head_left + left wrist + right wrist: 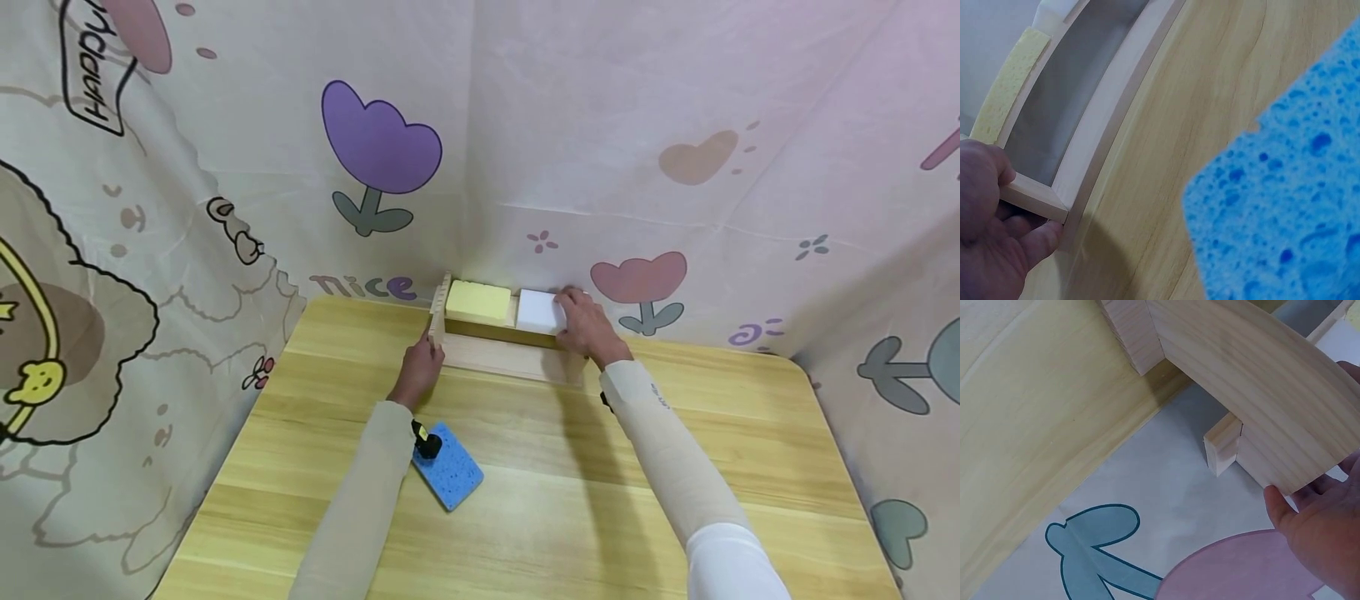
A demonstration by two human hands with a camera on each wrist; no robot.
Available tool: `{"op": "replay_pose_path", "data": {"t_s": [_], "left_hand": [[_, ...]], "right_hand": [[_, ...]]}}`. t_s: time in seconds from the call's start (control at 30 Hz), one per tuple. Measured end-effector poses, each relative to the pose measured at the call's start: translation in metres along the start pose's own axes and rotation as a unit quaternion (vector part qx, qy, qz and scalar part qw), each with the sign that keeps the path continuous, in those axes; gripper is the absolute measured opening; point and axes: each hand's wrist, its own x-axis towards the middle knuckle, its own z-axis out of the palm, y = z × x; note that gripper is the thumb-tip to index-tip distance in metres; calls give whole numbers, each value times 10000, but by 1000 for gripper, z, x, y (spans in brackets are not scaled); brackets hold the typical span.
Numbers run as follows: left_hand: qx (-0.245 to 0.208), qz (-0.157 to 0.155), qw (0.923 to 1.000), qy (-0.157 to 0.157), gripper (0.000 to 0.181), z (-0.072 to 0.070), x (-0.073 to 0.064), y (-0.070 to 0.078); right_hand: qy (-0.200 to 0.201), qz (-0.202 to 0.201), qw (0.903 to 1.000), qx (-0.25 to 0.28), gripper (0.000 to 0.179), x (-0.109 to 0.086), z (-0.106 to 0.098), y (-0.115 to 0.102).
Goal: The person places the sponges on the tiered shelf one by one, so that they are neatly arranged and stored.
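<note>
A light wooden rack (498, 354) stands at the back of the table against the printed cloth. On its upper part lie a yellow sponge (478, 301) at the left and a white block (538, 312) at the right. My left hand (416, 371) grips the rack's left end; in the left wrist view its thumb lies over the wood and its fingers curl beneath. With my right hand (588, 329) I hold the rack's right side panel (1260, 381), thumb at its edge and fingers behind, beside the white block. Part of those fingers is hidden by the panel.
A speckled blue sponge (453, 471) lies on the wooden table (525, 517), close to my left wrist, partly covered by a black wrist device (427, 446). A cloth (540, 125) printed with flowers hangs behind the table and at both sides.
</note>
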Motion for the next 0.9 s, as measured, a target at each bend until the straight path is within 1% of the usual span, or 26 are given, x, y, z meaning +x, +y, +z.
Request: {"op": "replay_pose_path", "data": {"t_s": [0.27,0.4,0.53,0.63,0.7,0.9], "left_hand": [[33,8,9999,136,43,2,1,0],[-16,-10,9999,130,45,1,0,-1],[-72,-42,9999,90,43,1,-1,-2],[-81,-19,9999,112,41,1,-2,-2],[-70,23,9998,157,42,0,-2,-2],[32,158,9996,239,45,1,-3,2]], "right_hand": [[-13,49,9999,87,64,-4,-3,-2],[161,-20,9997,209,66,-8,-5,-4],[381,-70,9990,213,64,-15,-8,-7],[616,-82,9977,257,62,-22,-9,-11],[859,-101,9959,273,61,-28,-10,-15],[1595,-23,9869,243,57,-49,-3,-28]]}}
